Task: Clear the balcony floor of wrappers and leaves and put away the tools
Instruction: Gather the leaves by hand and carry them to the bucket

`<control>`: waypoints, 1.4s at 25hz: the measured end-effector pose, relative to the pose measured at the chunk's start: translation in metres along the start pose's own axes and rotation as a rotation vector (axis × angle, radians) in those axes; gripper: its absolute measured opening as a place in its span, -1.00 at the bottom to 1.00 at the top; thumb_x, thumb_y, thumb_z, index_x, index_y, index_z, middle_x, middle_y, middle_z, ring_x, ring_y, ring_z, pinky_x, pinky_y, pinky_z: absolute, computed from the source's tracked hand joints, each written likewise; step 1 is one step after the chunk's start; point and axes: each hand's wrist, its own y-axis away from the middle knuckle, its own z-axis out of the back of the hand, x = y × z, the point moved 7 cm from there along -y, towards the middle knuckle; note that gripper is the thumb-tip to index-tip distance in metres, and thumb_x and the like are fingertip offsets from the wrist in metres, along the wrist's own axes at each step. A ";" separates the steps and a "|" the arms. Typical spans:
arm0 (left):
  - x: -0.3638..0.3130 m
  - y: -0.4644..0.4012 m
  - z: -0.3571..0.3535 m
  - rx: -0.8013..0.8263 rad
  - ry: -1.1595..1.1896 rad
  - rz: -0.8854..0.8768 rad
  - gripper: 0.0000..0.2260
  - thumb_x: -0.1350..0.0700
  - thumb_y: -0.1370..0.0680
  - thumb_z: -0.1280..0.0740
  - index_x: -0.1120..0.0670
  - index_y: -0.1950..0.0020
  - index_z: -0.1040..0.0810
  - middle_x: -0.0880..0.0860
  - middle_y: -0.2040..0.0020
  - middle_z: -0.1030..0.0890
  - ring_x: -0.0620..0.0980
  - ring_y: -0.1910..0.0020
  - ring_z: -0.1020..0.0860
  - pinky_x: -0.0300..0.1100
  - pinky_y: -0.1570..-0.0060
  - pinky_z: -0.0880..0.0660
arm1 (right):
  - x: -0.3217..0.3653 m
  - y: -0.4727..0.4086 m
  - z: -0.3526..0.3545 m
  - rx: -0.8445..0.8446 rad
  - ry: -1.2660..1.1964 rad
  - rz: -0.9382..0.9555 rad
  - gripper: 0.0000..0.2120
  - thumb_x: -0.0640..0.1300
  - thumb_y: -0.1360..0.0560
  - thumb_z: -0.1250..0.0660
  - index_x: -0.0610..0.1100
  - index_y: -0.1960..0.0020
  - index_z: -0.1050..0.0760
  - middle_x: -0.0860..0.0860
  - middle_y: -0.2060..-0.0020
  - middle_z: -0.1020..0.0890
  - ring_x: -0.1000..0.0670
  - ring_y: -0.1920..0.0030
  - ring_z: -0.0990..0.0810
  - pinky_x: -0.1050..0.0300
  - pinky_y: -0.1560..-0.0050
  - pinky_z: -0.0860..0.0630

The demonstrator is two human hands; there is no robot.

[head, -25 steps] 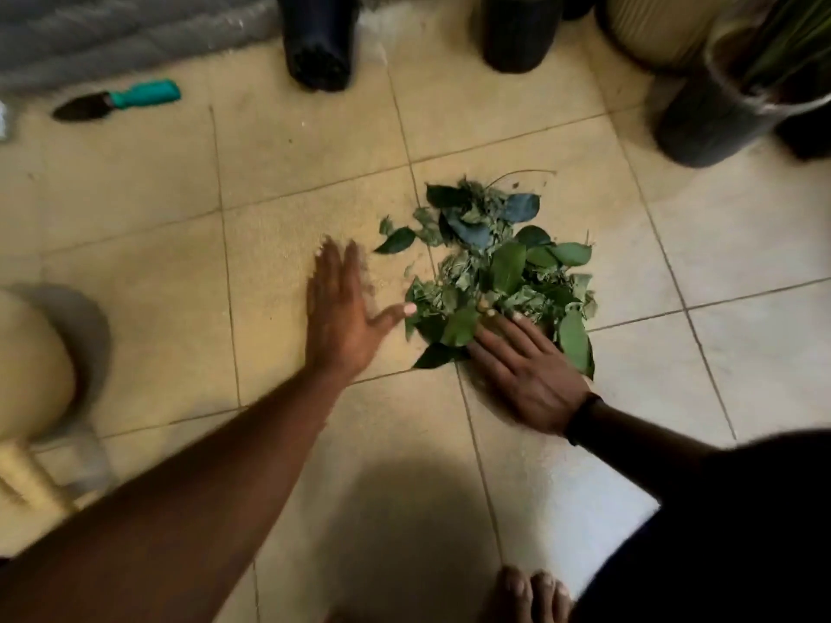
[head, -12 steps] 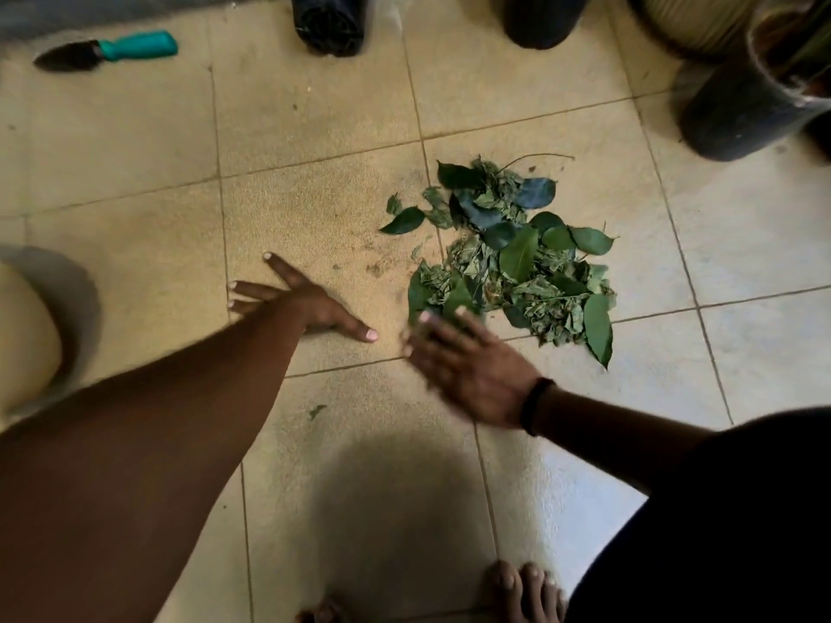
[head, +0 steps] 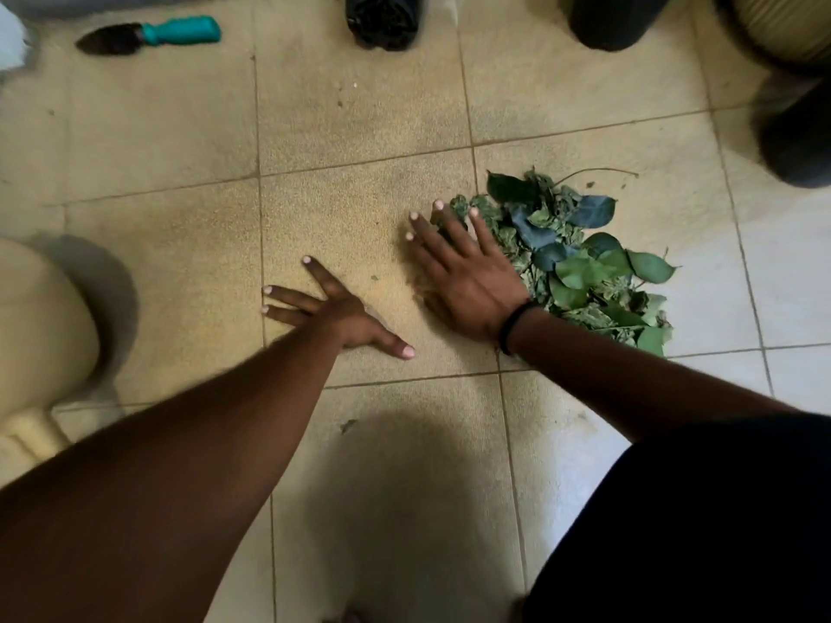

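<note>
Leaves point(head: 580, 263) heaped under right hand point(head: 467, 281) — fingers spread flat. Left hand point(head: 332, 308) splayed on floor point(head: 359, 128). Trowel point(head: 148, 33) beyond fingertips — not yet stowed.

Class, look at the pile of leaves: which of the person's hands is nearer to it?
Right. The right hand lies flat on the leaf pile's left edge; the left hand rests on bare tile, apart.

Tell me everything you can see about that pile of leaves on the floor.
The leaf pile is a loose heap of green leaves, some broad and glossy, many small and crumpled, with a thin bare twig at its far edge. It lies on the beige tiled floor across a grout line. The right hand rests flat, fingers spread, on its left edge; the left hand lies apart from it.
</note>
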 end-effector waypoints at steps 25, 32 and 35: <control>-0.003 -0.006 -0.001 0.057 -0.021 0.016 0.68 -0.25 0.09 -0.70 0.01 -0.36 0.72 0.45 -0.29 0.65 0.47 -0.34 0.58 0.50 -0.31 0.35 | -0.088 0.039 0.027 0.127 -0.097 -0.441 -0.43 0.28 -0.61 0.12 -0.05 -0.21 -0.50 -0.15 -0.11 -0.49 -0.20 -0.13 -0.48 -0.22 -0.29 -0.37; 0.001 -0.003 0.001 0.039 -0.033 -0.005 0.66 -0.28 0.06 -0.68 0.03 -0.38 0.70 0.48 -0.31 0.62 0.50 -0.35 0.56 0.51 -0.35 0.33 | -0.145 0.058 0.027 0.029 -0.238 -0.639 -0.33 0.38 -0.59 0.12 -0.03 -0.47 -0.28 -0.22 -0.43 -0.34 -0.28 -0.40 -0.31 -0.23 -0.33 -0.37; 0.001 0.000 -0.001 0.018 -0.037 -0.036 0.65 -0.29 0.06 -0.68 0.03 -0.39 0.68 0.50 -0.31 0.60 0.50 -0.36 0.55 0.50 -0.35 0.34 | -0.122 0.076 0.013 0.080 -0.243 -0.527 -0.37 0.37 -0.60 0.14 0.00 -0.40 -0.36 -0.15 -0.41 -0.37 -0.23 -0.39 -0.32 -0.22 -0.31 -0.43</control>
